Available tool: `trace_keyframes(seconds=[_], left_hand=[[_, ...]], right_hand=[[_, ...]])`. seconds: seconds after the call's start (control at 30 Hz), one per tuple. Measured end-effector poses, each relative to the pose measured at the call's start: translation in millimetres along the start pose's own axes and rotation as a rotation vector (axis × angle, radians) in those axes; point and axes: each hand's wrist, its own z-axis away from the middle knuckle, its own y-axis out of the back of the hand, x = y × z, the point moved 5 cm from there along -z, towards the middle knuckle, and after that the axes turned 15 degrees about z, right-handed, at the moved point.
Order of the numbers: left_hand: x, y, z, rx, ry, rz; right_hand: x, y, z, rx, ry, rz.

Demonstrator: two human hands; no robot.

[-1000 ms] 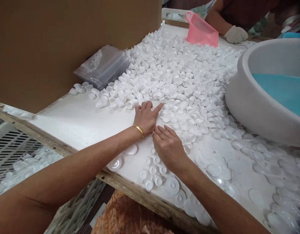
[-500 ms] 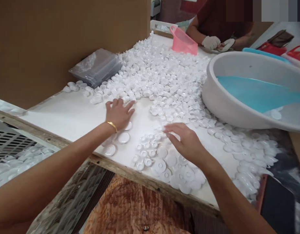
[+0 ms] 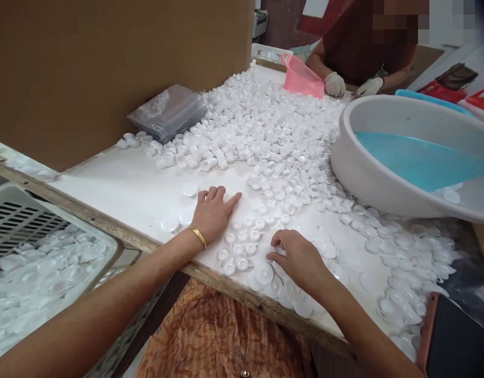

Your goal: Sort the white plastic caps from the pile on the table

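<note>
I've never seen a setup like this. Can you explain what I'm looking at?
There's no machine: these are a person's bare hands, filmed forward and down by a head-worn camera. The left hand, below a gold bracelet, is low over the white table; the right hand is beside flat white discs. Many small white pieces, a pink container and a grey tub are farther back. Whether either hand holds anything is unclear.

Two bare hands (image 3: 213,216) (image 3: 299,258), one pink scoop (image 3: 304,79)
</note>
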Motion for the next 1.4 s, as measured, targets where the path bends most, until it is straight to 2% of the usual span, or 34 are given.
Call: trace_keyframes(seconds=[0.1, 0.2, 0.27, 0.37, 0.47, 0.57, 0.77, 0.87, 1.0, 1.13, 1.27, 1.4], left_hand=[[-20, -3, 1, -0.002, 0.016, -0.023], [-40, 1, -1, -0.019, 0.028, -0.028], [-50, 4, -2, -0.022, 0.055, -0.035], [-59, 11, -1, -0.01, 0.102, -0.027], [-55, 19, 2, 0.033, 0.129, 0.019], [-39, 23, 5, 0.054, 0.124, 0.126], [-3, 0, 5, -0.101, 0.1, 0.465], [-2, -7, 4, -0.126, 0.144, 0.528], [-10, -5, 6, -0.143, 0.288, 0.688], [-8, -4, 3, -0.163, 0.303, 0.64], [-2, -3, -2, -0.183, 0.24, 0.533], [-16, 3, 1, -0.19, 0.287, 0.506]], right_hand=[[6, 7, 2, -0.118, -0.1, -0.26], [-2, 20, -4, -0.07, -0.141, -0.476], [-14, 25, -16, -0.022, -0.116, -0.529], [-36, 23, -39, 0.006, -0.03, -0.468], [-49, 14, -60, -0.031, 0.0, -0.313], [-52, 7, -69, -0.047, -0.017, -0.188], [-60, 11, -68, 0.111, 0.029, 0.006], [-57, 11, -72, 0.119, 0.024, -0.117], [-34, 19, -83, 0.121, -0.045, -0.517], [-14, 28, -90, 0.122, -0.124, -0.777], [-17, 21, -92, 0.021, -0.105, -0.846], [-31, 14, -97, -0.046, -0.069, -0.759]])
